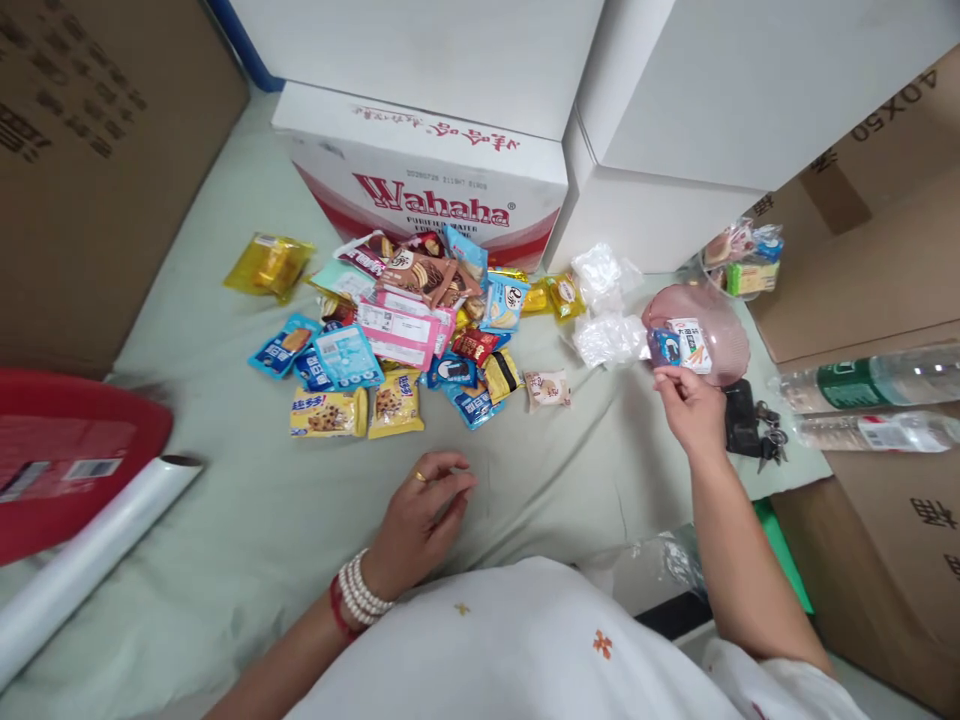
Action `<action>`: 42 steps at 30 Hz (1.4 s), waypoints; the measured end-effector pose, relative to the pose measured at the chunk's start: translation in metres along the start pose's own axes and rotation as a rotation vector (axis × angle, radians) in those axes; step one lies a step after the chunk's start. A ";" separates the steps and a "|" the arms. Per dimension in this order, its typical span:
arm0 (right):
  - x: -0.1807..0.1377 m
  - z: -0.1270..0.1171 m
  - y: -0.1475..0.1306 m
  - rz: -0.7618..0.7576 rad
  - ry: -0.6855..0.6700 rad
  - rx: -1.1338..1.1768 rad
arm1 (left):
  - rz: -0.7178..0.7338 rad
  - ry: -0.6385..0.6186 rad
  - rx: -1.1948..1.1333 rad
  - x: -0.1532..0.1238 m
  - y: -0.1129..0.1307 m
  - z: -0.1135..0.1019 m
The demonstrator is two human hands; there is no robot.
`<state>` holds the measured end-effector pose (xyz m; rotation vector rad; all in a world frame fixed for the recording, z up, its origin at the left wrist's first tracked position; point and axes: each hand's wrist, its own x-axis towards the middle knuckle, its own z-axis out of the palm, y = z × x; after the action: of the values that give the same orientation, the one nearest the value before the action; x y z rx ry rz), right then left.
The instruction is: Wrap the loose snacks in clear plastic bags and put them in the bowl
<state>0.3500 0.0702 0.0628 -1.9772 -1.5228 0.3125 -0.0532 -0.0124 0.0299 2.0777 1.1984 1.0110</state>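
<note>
My right hand (pixel 694 405) pinches small snack packets (pixel 679 346), a blue one and a white one, held over a pink translucent dish (pixel 720 325) at the right. My left hand (pixel 424 515) rests on the pale green cloth (pixel 262 500) near me, fingers curled loosely with nothing in them; it wears a ring and a bead bracelet. A heap of wrapped snacks (pixel 405 330) lies spread on the cloth ahead, with one small pale packet (pixel 547 388) apart at its right edge.
A Wahaha carton (pixel 427 170) and white boxes (pixel 675 110) stand behind the heap. Clear plastic bags (pixel 604 300), keys (pixel 754 425), water bottles (pixel 870 385) and a filled clear bowl (pixel 739 258) lie right. A red tray (pixel 67 450) and film roll (pixel 90 550) sit left.
</note>
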 end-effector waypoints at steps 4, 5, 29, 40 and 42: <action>0.020 0.016 -0.025 -0.276 0.073 -0.129 | 0.016 -0.038 0.012 -0.010 0.008 -0.001; 0.025 0.019 -0.033 -0.373 0.012 -0.168 | 0.012 -0.045 0.016 -0.013 0.009 -0.001; -0.024 0.054 -0.095 -0.174 -0.095 0.601 | -0.424 0.061 -0.569 0.011 0.005 0.017; -0.103 0.073 -0.105 -0.266 -0.504 0.641 | -0.802 -0.249 -1.064 0.054 0.007 0.038; -0.099 0.061 -0.099 -0.301 -0.628 0.603 | -0.762 -0.294 -1.022 0.048 0.010 0.043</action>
<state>0.2092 0.0116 0.0567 -1.2016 -1.7827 1.1867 0.0019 0.0222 0.0288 0.8203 0.8904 0.6691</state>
